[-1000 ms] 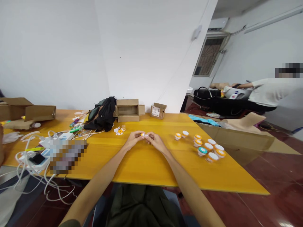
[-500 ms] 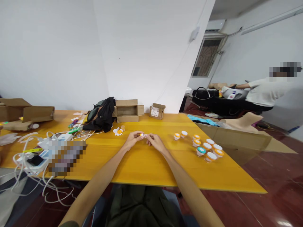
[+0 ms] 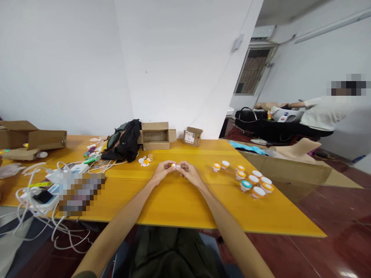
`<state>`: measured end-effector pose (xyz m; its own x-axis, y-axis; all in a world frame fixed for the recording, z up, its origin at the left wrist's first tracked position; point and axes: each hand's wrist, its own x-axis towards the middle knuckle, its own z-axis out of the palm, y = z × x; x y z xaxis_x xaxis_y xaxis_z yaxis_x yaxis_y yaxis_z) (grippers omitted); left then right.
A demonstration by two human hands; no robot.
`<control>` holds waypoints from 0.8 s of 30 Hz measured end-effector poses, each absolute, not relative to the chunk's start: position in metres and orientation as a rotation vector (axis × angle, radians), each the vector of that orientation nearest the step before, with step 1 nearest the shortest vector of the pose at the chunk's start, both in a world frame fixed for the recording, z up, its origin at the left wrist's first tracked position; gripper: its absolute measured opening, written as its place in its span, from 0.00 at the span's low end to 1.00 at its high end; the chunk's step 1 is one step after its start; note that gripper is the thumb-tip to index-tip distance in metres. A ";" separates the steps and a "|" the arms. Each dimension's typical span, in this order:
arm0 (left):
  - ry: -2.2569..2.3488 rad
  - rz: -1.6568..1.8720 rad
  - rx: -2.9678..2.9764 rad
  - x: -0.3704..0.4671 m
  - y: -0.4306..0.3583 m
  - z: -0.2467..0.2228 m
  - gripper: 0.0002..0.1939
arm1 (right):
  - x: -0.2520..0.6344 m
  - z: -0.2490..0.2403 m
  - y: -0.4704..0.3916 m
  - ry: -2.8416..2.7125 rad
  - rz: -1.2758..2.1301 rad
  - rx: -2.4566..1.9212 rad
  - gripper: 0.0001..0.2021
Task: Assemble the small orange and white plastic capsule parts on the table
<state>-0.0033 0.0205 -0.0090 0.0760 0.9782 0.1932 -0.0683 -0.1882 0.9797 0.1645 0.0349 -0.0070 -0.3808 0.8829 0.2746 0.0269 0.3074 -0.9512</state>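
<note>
A small clear jar with an orange-and-white lid lies sideways between my hands, just above the table's middle. My left hand has its fingers closed around the lid end. On the other end, the fingers of my right hand are closed on the clear body. Beyond my left hand is a small pile of white discs and orange lid parts, with a small clear cup beside it. To the right of my right hand stand several lidded jars, mostly orange and white, one with a teal lid.
An open cardboard box and a smaller box stand at the back, beside a black bag. White cables and a power strip spread over the left. A person in a white top sits at the far right.
My right hand has shifted slightly, and the lid and clear body now line up against each other between my fingers. The other things on the table have not moved.
</note>
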 end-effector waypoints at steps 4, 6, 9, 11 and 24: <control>0.998 1.297 1.334 -0.003 0.020 -0.009 0.21 | 0.166 -0.010 0.039 -1.708 1.134 -0.850 0.17; 0.982 1.289 1.340 -0.003 0.019 -0.008 0.21 | 0.166 -0.012 0.041 -1.720 1.055 -0.853 0.16; 0.948 1.249 1.367 -0.002 0.018 -0.007 0.22 | 0.166 -0.014 0.042 -1.723 0.970 -0.856 0.17; 0.935 1.214 1.396 0.000 0.017 -0.007 0.22 | 0.165 -0.014 0.042 -1.721 0.959 -0.846 0.18; 0.932 1.458 1.199 0.007 0.011 0.000 0.23 | 0.155 -0.017 0.036 -1.369 1.551 -0.711 0.21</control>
